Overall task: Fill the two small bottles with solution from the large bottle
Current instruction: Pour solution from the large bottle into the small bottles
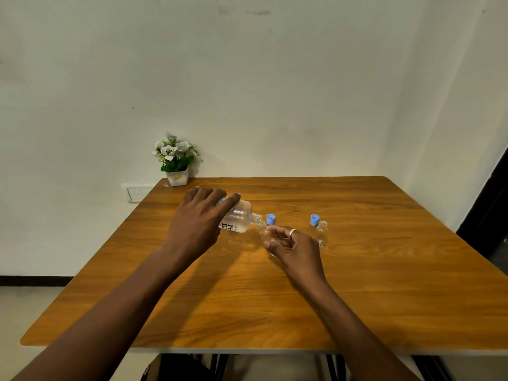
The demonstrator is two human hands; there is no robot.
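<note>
Seen from your head: the single wide-angle camera looks forward and down across the wooden table (384,270) toward the white wall (275,92) behind it. Your forearms enter from the bottom edge, with left hand (198,218) and right hand (294,246) near mid-frame, fairly close to the lens. The potted plant (176,160) marks the far left corner. Frame edges appear bowed by the lens, so outer distances read poorly.

I see a glossy wood-grain table (357,270), clear plastic bottles: large bottle (238,217), far-right small bottle (321,234); matt blue plastic caps (270,219).
</note>
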